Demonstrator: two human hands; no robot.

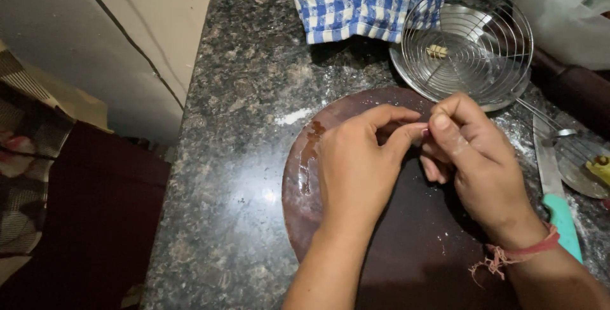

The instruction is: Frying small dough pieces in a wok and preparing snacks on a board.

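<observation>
Dim, speckled dark granite counter (241, 157) beside a pale cabinet wall (95, 36)

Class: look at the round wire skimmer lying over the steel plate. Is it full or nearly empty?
Nearly empty. The wire skimmer holds only one small pale piece; the steel plate shows through its bare wires.

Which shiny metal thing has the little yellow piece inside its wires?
The round wire skimmer resting on the steel plate by the checked cloth; the flat spatula's piece lies on solid metal.
</observation>
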